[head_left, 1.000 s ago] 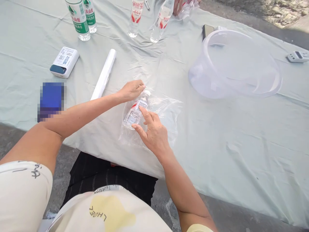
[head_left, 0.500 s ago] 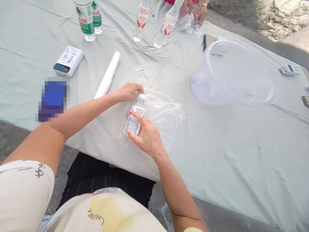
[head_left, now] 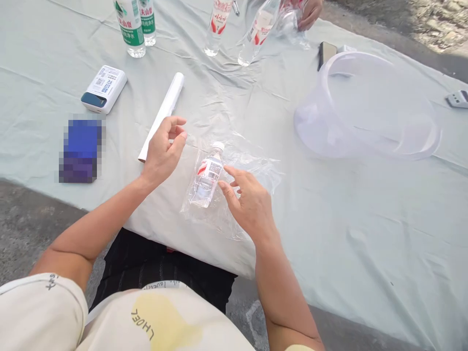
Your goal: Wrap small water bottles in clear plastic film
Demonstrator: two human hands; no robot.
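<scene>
A small clear water bottle (head_left: 206,174) with a white cap and red-and-white label lies inside a clear plastic bag (head_left: 252,168) on the pale green tablecloth (head_left: 347,209). My right hand (head_left: 248,202) rests on the bag just right of the bottle, fingers spread, fingertips near the label. My left hand (head_left: 163,148) hovers left of the bottle, lifted off it, palm turned sideways, fingers loosely curled with nothing in them. A white roll (head_left: 163,114) lies just behind the left hand.
A large clear plastic tub (head_left: 365,105) lies on its side at the right. A white power bank (head_left: 103,88) and a blurred blue patch (head_left: 81,150) sit at the left. Several water bottles (head_left: 129,24) stand at the far edge, where another person's hand (head_left: 310,10) holds crumpled plastic.
My left hand has let go of the bottle's cap end and drawn back to the left. My right hand has released the bottle and moved slightly right, opening flat on the bag.
</scene>
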